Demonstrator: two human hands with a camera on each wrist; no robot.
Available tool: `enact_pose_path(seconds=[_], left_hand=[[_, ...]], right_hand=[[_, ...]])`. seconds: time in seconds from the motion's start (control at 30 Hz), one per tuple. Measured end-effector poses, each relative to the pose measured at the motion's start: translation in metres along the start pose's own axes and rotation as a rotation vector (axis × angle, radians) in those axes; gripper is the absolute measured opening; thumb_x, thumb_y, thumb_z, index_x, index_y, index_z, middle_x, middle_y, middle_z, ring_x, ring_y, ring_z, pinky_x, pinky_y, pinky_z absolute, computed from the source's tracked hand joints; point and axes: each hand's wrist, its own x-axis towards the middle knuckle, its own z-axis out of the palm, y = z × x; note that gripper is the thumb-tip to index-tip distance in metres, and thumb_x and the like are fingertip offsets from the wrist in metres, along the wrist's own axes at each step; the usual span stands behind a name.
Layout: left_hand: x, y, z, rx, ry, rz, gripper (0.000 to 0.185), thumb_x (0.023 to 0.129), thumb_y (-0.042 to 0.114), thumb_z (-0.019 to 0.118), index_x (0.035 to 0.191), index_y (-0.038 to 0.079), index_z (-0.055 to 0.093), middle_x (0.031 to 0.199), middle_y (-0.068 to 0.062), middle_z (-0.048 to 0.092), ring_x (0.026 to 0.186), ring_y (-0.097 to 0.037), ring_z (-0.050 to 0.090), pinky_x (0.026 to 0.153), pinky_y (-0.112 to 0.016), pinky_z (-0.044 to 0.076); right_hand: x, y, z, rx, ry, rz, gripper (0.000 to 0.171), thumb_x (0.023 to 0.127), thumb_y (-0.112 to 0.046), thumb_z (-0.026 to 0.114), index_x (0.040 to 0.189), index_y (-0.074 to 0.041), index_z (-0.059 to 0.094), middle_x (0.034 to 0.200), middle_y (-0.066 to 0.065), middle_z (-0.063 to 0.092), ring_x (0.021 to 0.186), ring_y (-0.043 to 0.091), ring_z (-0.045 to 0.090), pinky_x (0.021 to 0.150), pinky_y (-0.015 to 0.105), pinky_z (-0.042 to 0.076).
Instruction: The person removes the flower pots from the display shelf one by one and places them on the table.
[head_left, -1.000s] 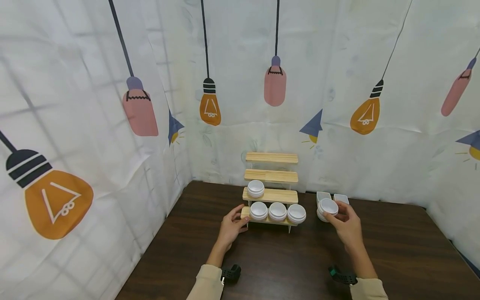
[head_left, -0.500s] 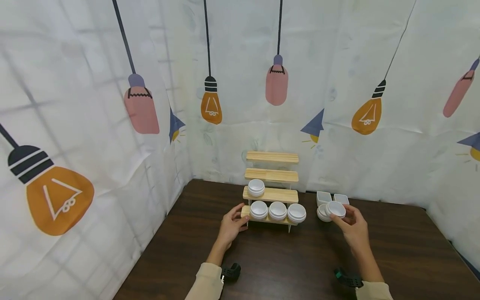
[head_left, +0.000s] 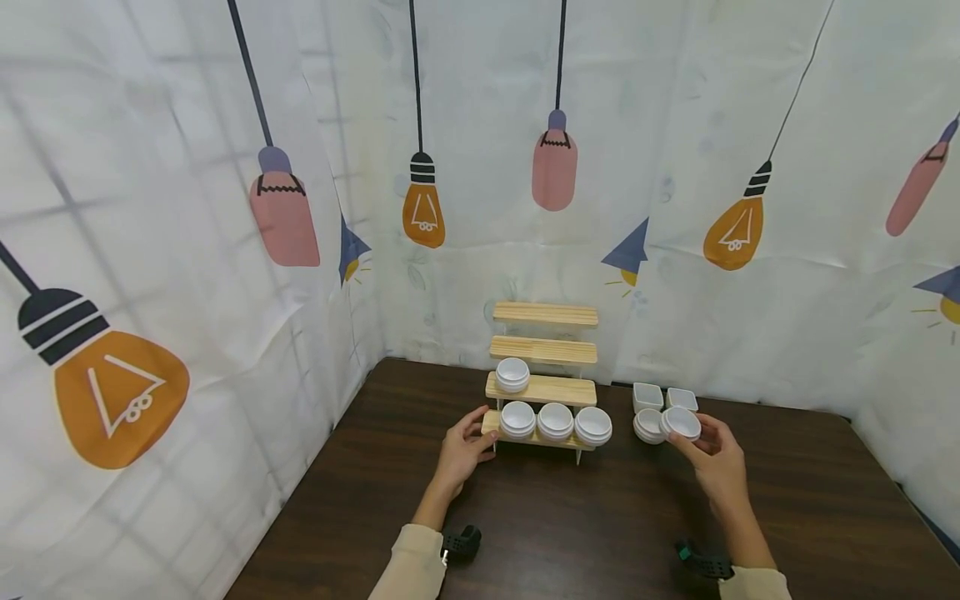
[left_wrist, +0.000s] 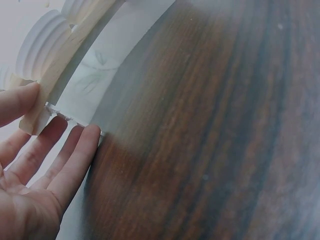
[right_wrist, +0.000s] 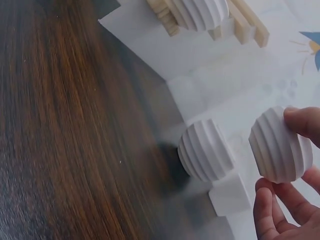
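White ribbed bowl (head_left: 681,423) pinched in right hand (head_left: 723,471), near a second round bowl (head_left: 648,426); probably light, stiff, chippable, best held by its ribbed sides; left hand (head_left: 457,454) grips lowest shelf's (head_left: 490,422) end.

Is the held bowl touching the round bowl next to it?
Apart. The right wrist view shows a clear gap between the held bowl and the round bowl, though they seem to overlap in the head view.
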Motion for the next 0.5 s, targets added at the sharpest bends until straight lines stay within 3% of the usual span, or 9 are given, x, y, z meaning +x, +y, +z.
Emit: enact_pose_path(seconds=[0.5], left_hand=[[0.0, 0.003, 0.0, 0.004, 0.003, -0.01, 0.06, 0.1, 0.008, 0.065, 0.156, 0.005, 0.042, 0.128, -0.024, 0.064, 0.116, -0.045, 0.065, 0.088, -0.05, 0.064]], right_hand=[[0.003, 0.012, -0.006, 0.001, 0.012, 0.04, 0.068, 0.091, -0.033, 0.079, 0.146, -0.01, 0.048, 0.135, 0.009, 0.055, 0.088, -0.008, 0.054, 0.069, 0.012, 0.048]])
